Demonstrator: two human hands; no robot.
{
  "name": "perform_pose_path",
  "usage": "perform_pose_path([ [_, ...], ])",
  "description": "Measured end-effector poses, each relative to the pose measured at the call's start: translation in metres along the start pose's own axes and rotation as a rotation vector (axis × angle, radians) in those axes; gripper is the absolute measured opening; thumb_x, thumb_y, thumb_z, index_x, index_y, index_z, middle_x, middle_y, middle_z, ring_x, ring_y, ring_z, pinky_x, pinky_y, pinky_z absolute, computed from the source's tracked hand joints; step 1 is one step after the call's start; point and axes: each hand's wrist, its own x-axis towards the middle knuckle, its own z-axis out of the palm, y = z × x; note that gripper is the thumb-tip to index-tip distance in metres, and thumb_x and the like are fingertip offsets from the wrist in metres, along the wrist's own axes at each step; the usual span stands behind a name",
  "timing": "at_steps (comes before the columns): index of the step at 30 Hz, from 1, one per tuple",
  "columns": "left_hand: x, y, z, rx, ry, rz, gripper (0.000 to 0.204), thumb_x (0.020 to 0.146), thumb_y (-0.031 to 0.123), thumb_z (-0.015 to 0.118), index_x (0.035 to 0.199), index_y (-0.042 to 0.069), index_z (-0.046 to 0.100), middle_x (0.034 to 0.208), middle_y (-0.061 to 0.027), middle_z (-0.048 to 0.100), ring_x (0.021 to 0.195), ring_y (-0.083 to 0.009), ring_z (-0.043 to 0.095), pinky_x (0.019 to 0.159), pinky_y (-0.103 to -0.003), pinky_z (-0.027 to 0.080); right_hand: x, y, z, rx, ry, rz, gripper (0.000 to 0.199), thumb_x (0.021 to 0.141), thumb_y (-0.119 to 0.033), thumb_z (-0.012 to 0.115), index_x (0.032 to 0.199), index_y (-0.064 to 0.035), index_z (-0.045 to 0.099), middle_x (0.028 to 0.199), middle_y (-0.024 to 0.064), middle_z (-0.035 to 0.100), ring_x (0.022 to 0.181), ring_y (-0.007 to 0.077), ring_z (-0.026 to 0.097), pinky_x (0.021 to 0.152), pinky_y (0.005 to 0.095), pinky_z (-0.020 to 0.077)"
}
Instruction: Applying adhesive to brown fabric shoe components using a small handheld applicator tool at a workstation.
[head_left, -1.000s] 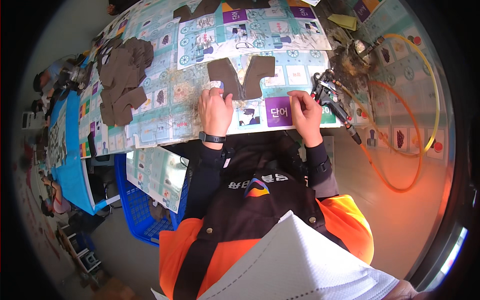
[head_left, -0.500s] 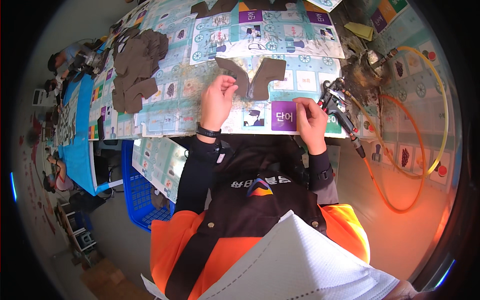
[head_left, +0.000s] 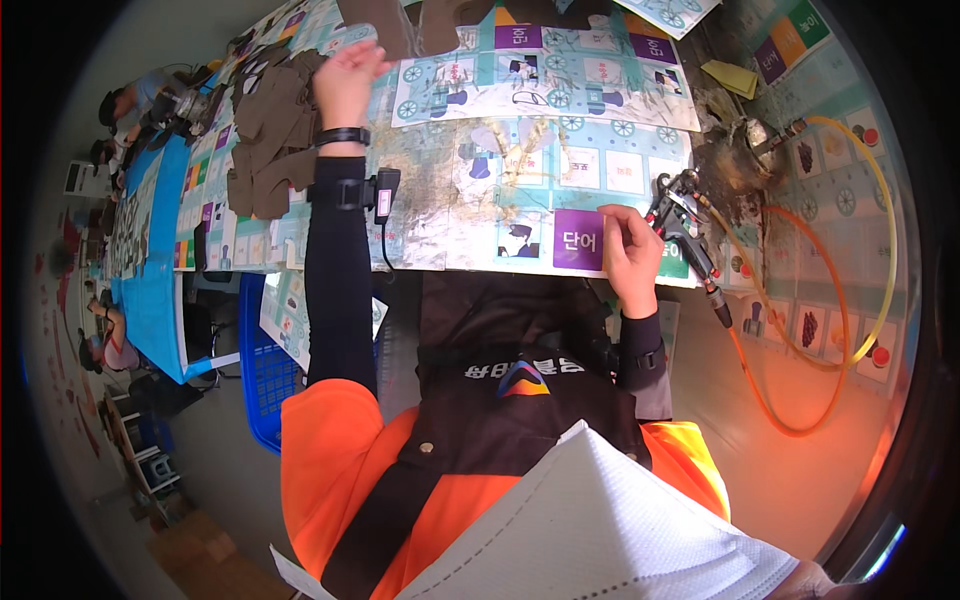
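Observation:
My left hand (head_left: 350, 85) reaches far over the left part of the table. Its fingers are curled in, with the tips at the near edge of a flat, dark brown cut piece (head_left: 396, 28) among others along the far side. A firm hold is hard to make out. My right hand (head_left: 630, 255) rests near the table's front edge with bent fingers and nothing visible in them. Just right of it, apart from the fingers, lies a black and silver spray gun (head_left: 685, 235) with a hose.
A heap of brown cut pieces (head_left: 275, 130) lies left on the printed, glue-stained table cover (head_left: 420, 200). Yellow and orange hoses (head_left: 845, 300) loop at the right, by a crusted pot (head_left: 745, 150). A blue basket (head_left: 265, 370) stands below left. Other people work at far left.
My left hand has moved away and to the left. The V-shaped brown piece that lay before me is gone from there, and brown pieces now reach farther left at the far side.

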Motion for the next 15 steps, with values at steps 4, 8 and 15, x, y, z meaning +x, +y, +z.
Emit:
perform_pose_path([
  [4, 0.002, -0.087, -0.007, 0.045, -0.023, -0.294, 0.028, 0.089, -0.005, 0.064, 0.116, -0.013, 0.060, 0.105, -0.0202, 0.067, 0.085, -0.0281, 0.072, 0.078, -0.032, 0.060, 0.000, 0.000, -0.003, -0.018, -0.008, 0.005, 0.012, 0.090, -0.002, 0.059, 0.097, -0.0019, 0.069, 0.071, 0.0065, 0.061, 0.059, 0.0113, 0.054, 0.058, 0.0262, 0.0440],
  [8, 0.002, -0.096, -0.014, 0.157, -0.031, -0.395, 0.029, 0.089, -0.003, 0.064, 0.117, -0.010, 0.063, 0.105, -0.0189, 0.068, 0.083, -0.0262, 0.072, 0.074, -0.028, 0.060, 0.000, 0.004, -0.002, -0.026, -0.015, 0.014, 0.012, 0.089, -0.002, 0.060, 0.096, -0.0023, 0.069, 0.069, 0.0062, 0.060, 0.058, 0.0115, 0.054, 0.057, 0.0265, 0.0437],
  [15, -0.002, -0.096, -0.021, 0.292, -0.083, -0.328, 0.026, 0.090, 0.001, 0.065, 0.115, -0.007, 0.066, 0.102, -0.0173, 0.071, 0.079, -0.0218, 0.073, 0.069, -0.027, 0.057, 0.001, 0.002, 0.001, -0.084, -0.018, -0.008, 0.012, 0.089, -0.002, 0.059, 0.097, -0.0022, 0.069, 0.069, 0.0072, 0.060, 0.057, 0.0118, 0.054, 0.057, 0.0271, 0.0437],
])
